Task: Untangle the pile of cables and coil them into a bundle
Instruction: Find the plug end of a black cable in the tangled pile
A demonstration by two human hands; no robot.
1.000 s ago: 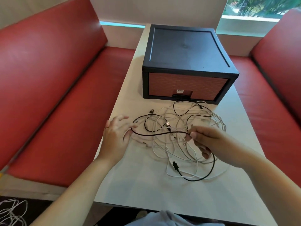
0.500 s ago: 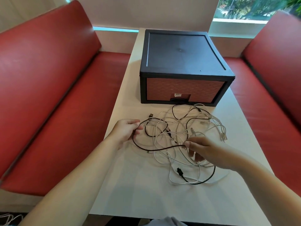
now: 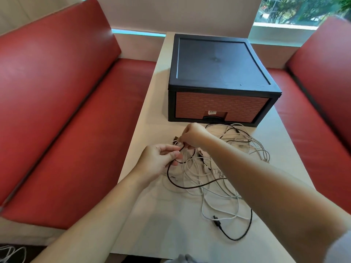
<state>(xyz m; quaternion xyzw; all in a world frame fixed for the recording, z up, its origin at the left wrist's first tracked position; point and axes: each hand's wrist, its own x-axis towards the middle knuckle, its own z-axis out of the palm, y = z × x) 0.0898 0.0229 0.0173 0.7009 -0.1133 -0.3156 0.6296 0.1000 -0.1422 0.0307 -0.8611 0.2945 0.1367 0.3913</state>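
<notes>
Half a second ago the right hand (image 3: 191, 134) lay over the right of the pile; now it has crossed left and far, pinched on cable beside the left hand (image 3: 159, 160), whose fingers are closed on the thin black cable (image 3: 190, 187). The tangled white cables (image 3: 218, 179) sprawl mid-desk (image 3: 171, 224), touching the black drawer box with a brick-patterned red front (image 3: 220, 76) beyond. Red padded benches (image 3: 66, 111) flank the desk.

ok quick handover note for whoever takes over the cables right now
Left hand: fingers pinch the thin black cable at the pile's left edge.
Right hand: reaches across and pinches cable strands just above the left hand.
The tangled white cables lie on the white table, in front of the black drawer box with a brick-pattern front.
Done: nothing separated or coiled.
Left: free each cable, coil, bundle.
</notes>
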